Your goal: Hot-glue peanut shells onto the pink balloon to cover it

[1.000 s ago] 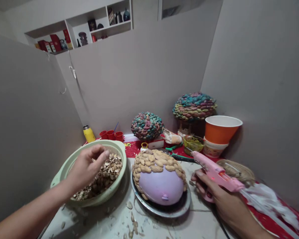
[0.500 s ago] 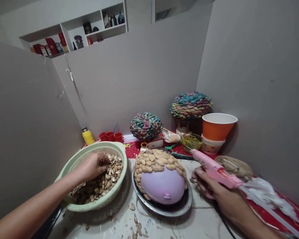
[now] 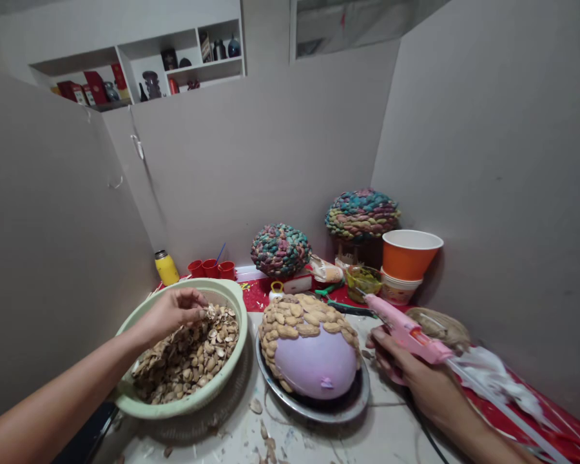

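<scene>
My left hand (image 3: 182, 307) hovers over a pale green plastic basket (image 3: 240, 303), with its thumb and fingertips drawn together. Whatever sits between those fingertips is too small to make out. Peanut shells (image 3: 198, 361) fill much of the basket. In my right hand (image 3: 408, 367) is a pink hot glue gun (image 3: 410, 332), its nozzle pointing up and to the left. Between my hands a purple balloon (image 3: 314, 364) rests in a round metal dish (image 3: 336, 414). Rows of peanut shells (image 3: 290, 314) cover the balloon's top and sides; its knotted front is bare.
Behind stand two multicoloured shell-covered forms (image 3: 281, 250), red cups (image 3: 210, 268), a yellow bottle (image 3: 166, 268), a glass bowl (image 3: 362, 283) and an orange bucket (image 3: 410, 254). Twine (image 3: 439, 327) and white plastic (image 3: 497, 377) lie right. Loose shells (image 3: 265, 438) dot the table.
My left hand has risen out of the shells and its fingers have come into view. My right hand still holds the glue gun; the camera view has shifted slightly.
</scene>
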{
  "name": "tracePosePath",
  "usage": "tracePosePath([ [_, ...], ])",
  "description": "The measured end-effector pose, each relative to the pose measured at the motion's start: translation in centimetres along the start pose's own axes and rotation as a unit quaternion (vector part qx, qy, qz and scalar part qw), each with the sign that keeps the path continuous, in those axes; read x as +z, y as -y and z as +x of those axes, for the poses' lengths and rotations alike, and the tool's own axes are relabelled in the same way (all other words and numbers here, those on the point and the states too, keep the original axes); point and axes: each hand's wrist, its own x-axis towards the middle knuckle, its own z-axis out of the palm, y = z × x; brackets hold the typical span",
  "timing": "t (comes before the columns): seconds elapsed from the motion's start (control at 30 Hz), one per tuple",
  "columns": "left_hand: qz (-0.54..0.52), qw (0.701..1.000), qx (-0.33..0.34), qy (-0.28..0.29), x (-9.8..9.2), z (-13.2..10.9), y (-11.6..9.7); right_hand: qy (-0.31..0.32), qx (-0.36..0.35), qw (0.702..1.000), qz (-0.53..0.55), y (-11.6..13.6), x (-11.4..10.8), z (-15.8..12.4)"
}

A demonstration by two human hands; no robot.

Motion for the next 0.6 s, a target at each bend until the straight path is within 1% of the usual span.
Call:
tracePosePath([
  [0.1,-0.040,0.999,-0.013,-0.001,-0.4,0.1,0.1,0.018,-0.002,1.000,-0.002,-0.6,-0.2,0.2],
  [0.2,-0.046,0.999,-0.023,-0.007,-0.5,0.2,0.5,0.002,0.024,1.000,-0.005,-0.4,-0.1,0.2],
  [0.27,-0.029,0.999,-0.022,-0.020,-0.4,0.3,0.6,-0.009,0.038,0.999,-0.002,0.0,0.2,0.0],
  [0.4,0.051,0.996,-0.001,-0.078,0.2,0.1,0.3,0.008,0.049,0.999,0.006,0.3,0.4,-0.2],
  [0.47,0.104,0.990,0.014,-0.092,0.6,-0.2,0.0,0.018,0.040,0.999,0.001,-0.1,0.3,-0.2],
  [0.53,0.155,0.984,0.028,-0.079,1.1,-0.7,-0.2,0.025,0.028,0.999,-0.008,-0.5,0.1,0.0],
  [0.6,0.199,0.978,0.041,-0.054,1.6,-1.2,-0.2,0.021,0.013,0.999,-0.030,-0.9,0.0,0.1],
])
